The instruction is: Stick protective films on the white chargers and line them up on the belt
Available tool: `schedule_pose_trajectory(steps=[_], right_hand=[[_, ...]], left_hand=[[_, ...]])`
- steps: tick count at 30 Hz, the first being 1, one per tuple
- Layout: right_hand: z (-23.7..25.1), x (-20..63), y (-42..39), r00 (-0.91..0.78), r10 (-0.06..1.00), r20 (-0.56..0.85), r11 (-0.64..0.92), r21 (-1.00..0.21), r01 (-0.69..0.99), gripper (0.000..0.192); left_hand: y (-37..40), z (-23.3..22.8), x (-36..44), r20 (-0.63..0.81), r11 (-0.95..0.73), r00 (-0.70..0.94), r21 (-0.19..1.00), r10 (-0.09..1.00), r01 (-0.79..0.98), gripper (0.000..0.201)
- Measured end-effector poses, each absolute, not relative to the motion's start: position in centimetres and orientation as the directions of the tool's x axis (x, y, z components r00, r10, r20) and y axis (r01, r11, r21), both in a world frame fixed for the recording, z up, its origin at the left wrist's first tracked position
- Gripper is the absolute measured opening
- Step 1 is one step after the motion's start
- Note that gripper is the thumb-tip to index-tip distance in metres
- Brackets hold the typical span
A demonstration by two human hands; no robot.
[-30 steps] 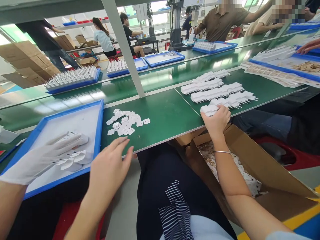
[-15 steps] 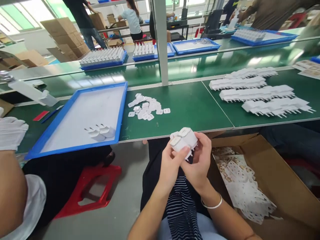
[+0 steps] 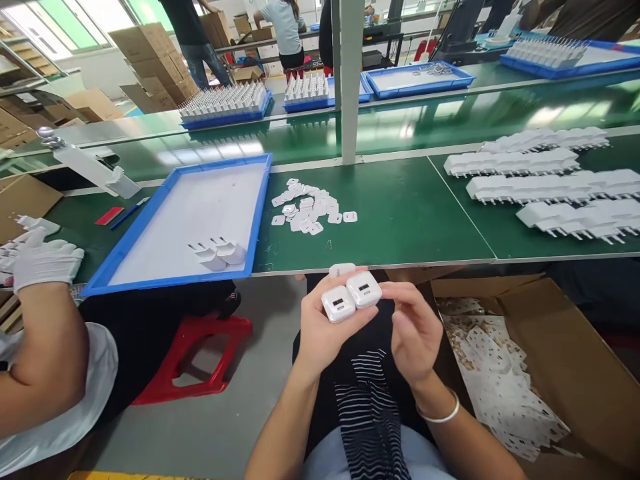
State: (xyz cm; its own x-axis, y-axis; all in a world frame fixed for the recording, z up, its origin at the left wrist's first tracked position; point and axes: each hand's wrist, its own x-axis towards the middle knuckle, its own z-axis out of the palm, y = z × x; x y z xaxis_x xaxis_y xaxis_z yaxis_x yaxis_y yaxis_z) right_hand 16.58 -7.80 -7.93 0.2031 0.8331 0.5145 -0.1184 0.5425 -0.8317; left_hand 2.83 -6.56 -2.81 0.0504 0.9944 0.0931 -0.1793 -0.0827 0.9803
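Blocks (image 3: 364,289) in left hand (image 3: 320,333), right hand (image 3: 416,335) perhaps touching

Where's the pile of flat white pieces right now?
In the head view, the pile of flat white pieces lies on the green bench, just right of the blue-rimmed tray, beyond the left hand.

The left hand (image 3: 317,330) now holds the plugs (image 3: 364,289) alone, slotted ends turned into view; the right hand (image 3: 415,333) has loosened beside them.
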Motion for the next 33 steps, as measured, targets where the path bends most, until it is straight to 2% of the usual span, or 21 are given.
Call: schedule_pose_trajectory(steps=[3,5,8,10,11,15,19,22,26,33], right_hand=[[-6.8,18.6,-6.1,0.052,0.932,0.358,0.358,-0.888,-0.289,0.019],[-5.7,19.6,-5.0,-0.116,0.954,0.277,0.232,-0.925,-0.299,0.017],[-4.0,20.4,-3.9,-0.303,0.938,0.167,0.128,-0.981,-0.145,0.014],[-3.2,20.5,-3.5,-0.372,0.919,0.133,0.143,-0.99,-0.001,0.005],[-2.9,20.5,-3.5,-0.392,0.91,0.135,0.173,-0.983,0.064,0.006],[-2.9,20.8,-3.5,-0.331,0.923,0.194,0.281,-0.93,0.238,0.013],[-3.6,21.7,-4.2,-0.146,0.968,0.206,0.242,-0.92,0.307,0.014],[-3.5,22.0,-5.4,-0.032,0.991,0.132,0.136,-0.976,0.169,0.01],[-2.8,21.1,-7.5,-0.083,0.996,-0.012,-0.018,-0.997,-0.072,0.018],[-2.8,19.5,-8.8,-0.157,0.98,-0.123,-0.15,-0.973,-0.176,0.018]], left_hand=[[-6.5,-2.5,1.4,0.214,-0.203,0.245,0.977,0.946,-0.071,0.047],[-6.6,-2.2,0.8,0.228,-0.246,0.337,0.969,0.914,0.011,0.047],[-6.9,-1.7,0.3,0.189,-0.284,0.445,0.946,0.875,0.157,0.04],[-7.2,-1.4,0.1,0.138,-0.277,0.486,0.934,0.863,0.226,0.035],[-7.3,-1.3,0.1,0.108,-0.258,0.494,0.934,0.863,0.247,0.034],[-7.8,-1.1,0.1,0.019,-0.14,0.447,0.96,0.894,0.241,0.038],[-7.8,-1.5,0.4,0.034,-0.091,0.31,0.981,0.95,0.173,0.04],[-7.6,-1.9,0.6,0.077,-0.119,0.253,0.981,0.964,0.154,0.04],[-7.4,-2.3,0.7,0.144,-0.186,0.218,0.964,0.965,0.19,0.042],[-7.7,-2.0,0.8,0.164,-0.213,0.219,0.952,0.962,0.22,0.04]])
